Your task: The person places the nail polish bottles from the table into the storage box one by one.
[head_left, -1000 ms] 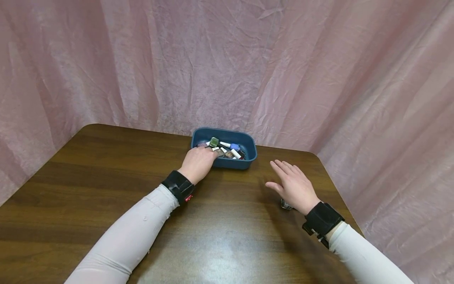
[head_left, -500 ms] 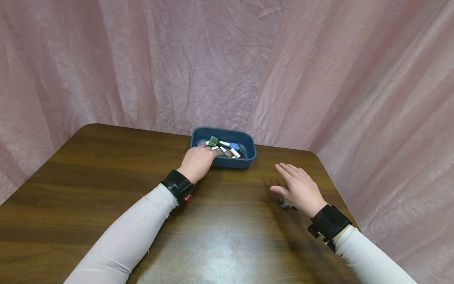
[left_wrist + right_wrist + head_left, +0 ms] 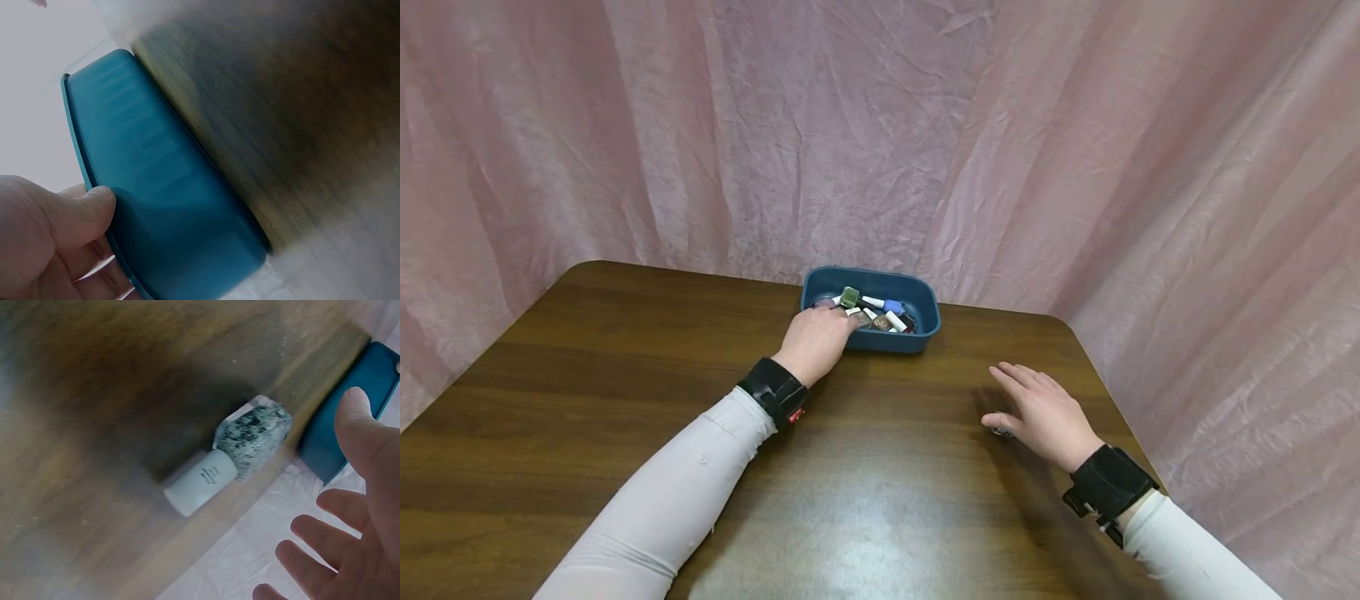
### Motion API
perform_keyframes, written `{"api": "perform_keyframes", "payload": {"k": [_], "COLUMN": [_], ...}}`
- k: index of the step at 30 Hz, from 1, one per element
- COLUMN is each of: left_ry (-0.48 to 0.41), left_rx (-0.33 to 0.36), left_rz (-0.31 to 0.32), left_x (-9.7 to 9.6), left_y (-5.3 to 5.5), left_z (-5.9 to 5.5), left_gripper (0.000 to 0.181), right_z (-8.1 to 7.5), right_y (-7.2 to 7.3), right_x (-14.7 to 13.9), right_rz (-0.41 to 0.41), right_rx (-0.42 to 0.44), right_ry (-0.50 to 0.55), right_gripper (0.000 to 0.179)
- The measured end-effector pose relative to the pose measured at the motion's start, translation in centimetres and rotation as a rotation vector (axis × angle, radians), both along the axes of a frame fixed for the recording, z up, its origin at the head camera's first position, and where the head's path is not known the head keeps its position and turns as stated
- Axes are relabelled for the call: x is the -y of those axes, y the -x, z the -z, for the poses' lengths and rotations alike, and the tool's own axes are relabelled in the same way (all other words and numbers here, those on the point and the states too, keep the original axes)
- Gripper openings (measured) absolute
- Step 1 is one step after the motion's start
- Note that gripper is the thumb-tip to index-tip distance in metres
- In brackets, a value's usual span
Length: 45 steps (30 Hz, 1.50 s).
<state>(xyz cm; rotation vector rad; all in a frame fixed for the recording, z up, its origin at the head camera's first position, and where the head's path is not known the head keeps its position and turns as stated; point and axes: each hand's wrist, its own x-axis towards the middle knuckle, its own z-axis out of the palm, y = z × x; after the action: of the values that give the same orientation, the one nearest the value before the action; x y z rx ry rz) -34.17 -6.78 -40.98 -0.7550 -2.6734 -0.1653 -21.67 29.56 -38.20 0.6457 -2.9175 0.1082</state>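
My left hand [image 3: 815, 343] grips the near left rim of a blue plastic bin [image 3: 891, 342]. In the left wrist view its thumb [image 3: 94, 209] lies on the bin's outer wall and the fingers are over the rim, on the inner side. Several nail polish bottles lie jumbled in the bin, among them a green one [image 3: 849, 297] and a blue one [image 3: 893, 307]. My right hand [image 3: 1047, 417] hovers with fingers extended above a single nail polish bottle [image 3: 253, 434]. This one lies on its side, with black-and-white flecked polish and a white cap [image 3: 201, 483]; the hand mostly hides it in the head view.
The brown wooden table [image 3: 647, 350] spreads out on both sides of the bin. A pink curtain [image 3: 865, 142] hangs behind the table's far edge and along its right side.
My right hand has moved to the right and nearer to me, and now covers more of the lone nail polish bottle. The left hand keeps its hold on the bin.
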Motion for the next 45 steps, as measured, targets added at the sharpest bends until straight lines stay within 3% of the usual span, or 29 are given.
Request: {"api": "perform_keyframes", "payload": {"k": [11,29,45], "left_ry": [-0.004,-0.008,-0.016], "left_rx": [-0.023,-0.019,-0.035], "left_rz": [0.009,-0.001,0.012], "left_x": [-0.1,0.0,0.1], "left_y": [0.0,0.0,-0.1], "left_z": [0.0,0.2,0.2], "left_gripper": [0.027,0.028,0.028], "right_z": [0.9,1.8,2.2], "right_y": [-0.5,-0.8,-0.6], "right_x": [-0.7,-1.0,-1.2], "right_rz": [0.006,0.021,0.026], "right_rx": [0.012,-0.03,-0.024], "right_ry": [0.011,0.017,0.003], "right_gripper": [0.078,0.04,0.038]}}
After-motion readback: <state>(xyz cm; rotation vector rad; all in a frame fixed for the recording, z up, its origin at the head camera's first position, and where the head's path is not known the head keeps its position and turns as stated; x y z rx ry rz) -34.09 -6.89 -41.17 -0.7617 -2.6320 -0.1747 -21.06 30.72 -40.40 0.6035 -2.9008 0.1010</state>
